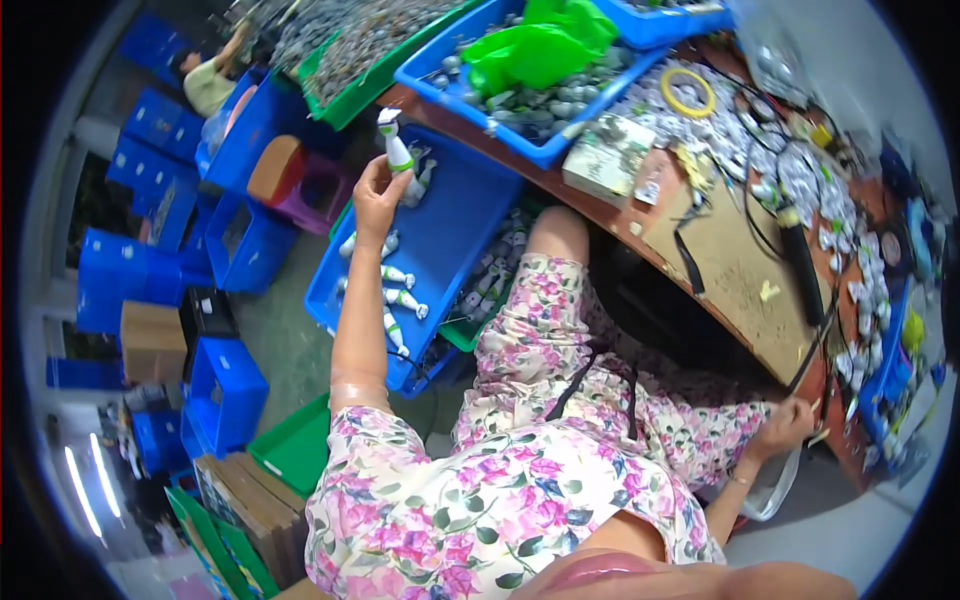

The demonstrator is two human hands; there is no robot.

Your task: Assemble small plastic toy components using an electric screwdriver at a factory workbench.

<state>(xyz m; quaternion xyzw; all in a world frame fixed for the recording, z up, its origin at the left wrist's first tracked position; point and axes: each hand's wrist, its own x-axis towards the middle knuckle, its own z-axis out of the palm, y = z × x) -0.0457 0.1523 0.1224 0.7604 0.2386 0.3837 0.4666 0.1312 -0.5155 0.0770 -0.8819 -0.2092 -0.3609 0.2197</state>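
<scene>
My left hand (377, 195) is raised above a blue tray (465, 215). Its fingers are closed round the lower end of a small white figure with a green band (397, 150), held upright. Several similar figures (405, 300) lie in the tray below my forearm, and a few more are just behind the held one. Over at the right, my right hand (783, 430) is closed beside the workbench edge. A short pale yellowish strip (818, 437) shows by its fingertips; whether the fingers grip it cannot be made out.
On the brown workbench (740, 270) lie a black-handled tool (798, 262) with a cable, a yellow tape ring (688, 92) and many small white parts. A blue bin (545, 150) of grey parts stands at its far edge. Blue crates (225, 390) are stacked left; a person (207, 85) works far left.
</scene>
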